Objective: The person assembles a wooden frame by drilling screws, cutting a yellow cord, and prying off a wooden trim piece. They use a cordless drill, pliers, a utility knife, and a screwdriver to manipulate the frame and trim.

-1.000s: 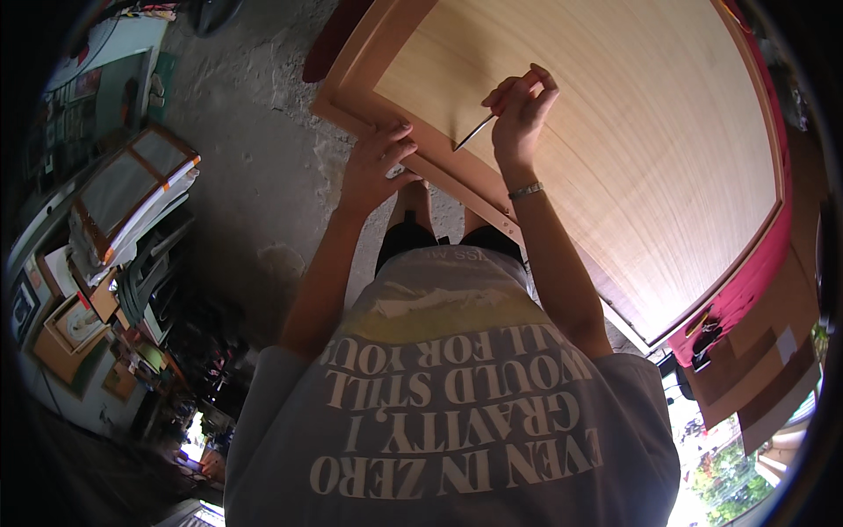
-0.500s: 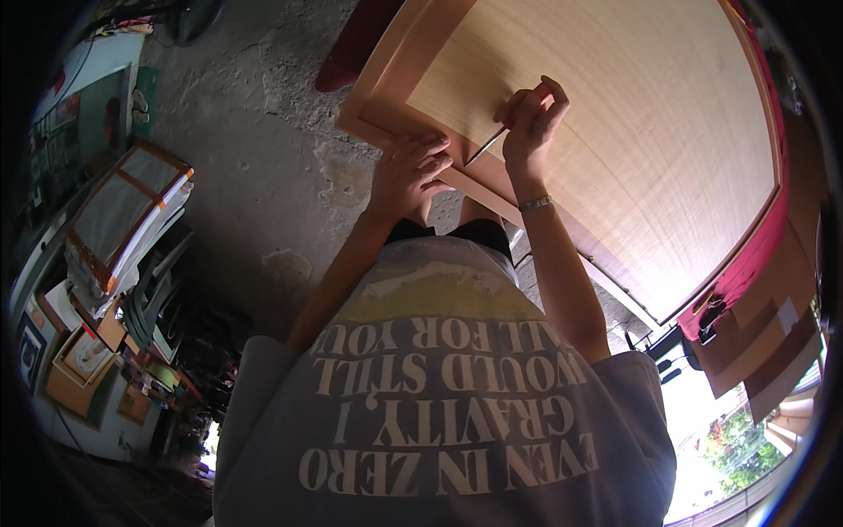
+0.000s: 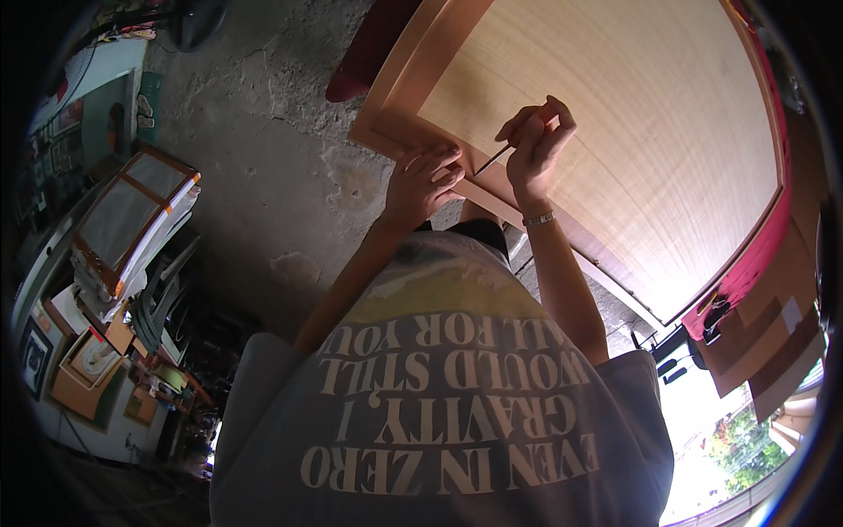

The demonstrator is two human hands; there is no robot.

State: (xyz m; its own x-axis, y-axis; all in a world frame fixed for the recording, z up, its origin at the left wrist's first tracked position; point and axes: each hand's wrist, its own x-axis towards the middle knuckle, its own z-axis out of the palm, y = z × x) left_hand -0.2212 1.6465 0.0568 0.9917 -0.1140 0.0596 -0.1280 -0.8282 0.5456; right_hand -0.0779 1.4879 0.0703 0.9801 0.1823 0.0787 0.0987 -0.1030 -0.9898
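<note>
A large pale wood-grained panel (image 3: 632,132) with a brown wooden border (image 3: 406,98) lies in front of me. My left hand (image 3: 424,183) rests at the near left corner, fingers slightly apart and laid over the border. Between the bent fingers and thumb of my right hand (image 3: 537,151) is a thin, dark, pointed tool (image 3: 493,160); its exact kind is unclear, and the palm hides its upper end. The tool slants down to the left, its tip at or just above the near border, a little right of my left fingers.
Grey, worn concrete floor (image 3: 255,176) stretches to the left. Wrapped frames (image 3: 123,224) and other framed pieces are stacked at far left. Red material (image 3: 746,272) shows under the panel's right edge, beside brown sheets (image 3: 755,338). A dark red object (image 3: 364,57) sits beyond the left corner.
The whole view has shifted slightly, so panel and hands appear a little lower and farther right. The right hand keeps its hold on the tool, and the left hand stays on the border.
</note>
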